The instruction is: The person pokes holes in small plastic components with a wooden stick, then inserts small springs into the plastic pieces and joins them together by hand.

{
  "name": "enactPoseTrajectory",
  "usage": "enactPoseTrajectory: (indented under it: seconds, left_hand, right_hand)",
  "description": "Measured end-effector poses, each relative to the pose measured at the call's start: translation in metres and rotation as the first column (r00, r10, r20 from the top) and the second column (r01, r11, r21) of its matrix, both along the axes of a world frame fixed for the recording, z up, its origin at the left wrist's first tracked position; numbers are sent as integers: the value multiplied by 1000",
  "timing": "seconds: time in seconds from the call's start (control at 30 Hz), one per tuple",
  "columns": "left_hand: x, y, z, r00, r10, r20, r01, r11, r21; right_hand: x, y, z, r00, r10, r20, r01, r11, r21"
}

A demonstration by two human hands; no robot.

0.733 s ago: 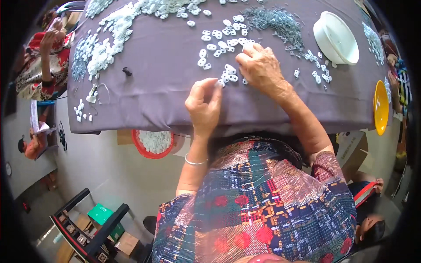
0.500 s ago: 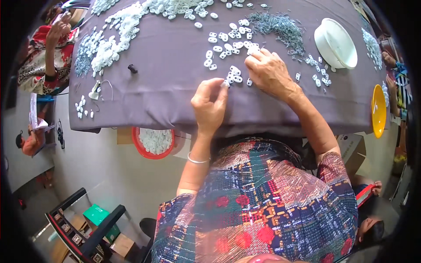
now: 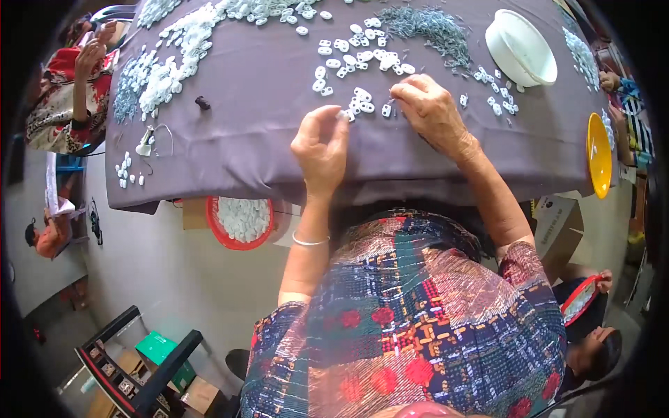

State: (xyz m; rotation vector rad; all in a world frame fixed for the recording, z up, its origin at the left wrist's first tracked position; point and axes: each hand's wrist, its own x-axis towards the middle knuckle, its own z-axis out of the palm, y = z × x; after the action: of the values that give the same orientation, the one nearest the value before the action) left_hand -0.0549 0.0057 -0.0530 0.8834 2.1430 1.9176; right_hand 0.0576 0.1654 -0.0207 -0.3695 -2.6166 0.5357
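My left hand is closed in a pinch over the table, with a small white plastic piece at its fingertips. Just beyond them lies a little cluster of white two-holed pieces. My right hand pinches with thumb and forefinger near a single white piece; whatever is in that pinch is too small to make out. Farther off, more white oval pieces are scattered, beside a heap of thin grey pins.
A white bowl stands tilted at the far right, and a yellow dish is at the right edge. Large white piles cover the far left. A red-rimmed basket of white pieces is below the table. Other people sit at both sides.
My right hand has drawn back toward me from the scattered white pieces, uncovering some of them. My left hand keeps its pinch near the small cluster. The whole view has shifted slightly.
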Motion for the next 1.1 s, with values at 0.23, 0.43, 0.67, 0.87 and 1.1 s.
enactPoseTrajectory:
  seconds: [0.23,0.43,0.67,0.87,1.1]
  left_hand:
    - [0,0,0,997,6,83,-11,999,52]
    - [-2,-1,-2,999,23,40,-24,999,32]
    - [-1,1,-2,1000,-2,14,1,998,67]
    - [-6,-1,0,986,-19,163,-9,986,168]
    - [-16,-21,14,768,-232,597,18,939,342]
  right_hand:
    - [11,-8,0,1000,-30,-3,30,991,128]
    - [-1,-17,-10,980,-141,139,108,970,219]
    - [6,-20,-7,999,-50,12,48,990,134]
    - [16,-34,4,983,-20,-181,-10,986,-166]
    - [19,-40,-6,964,-99,-248,-5,922,-387]
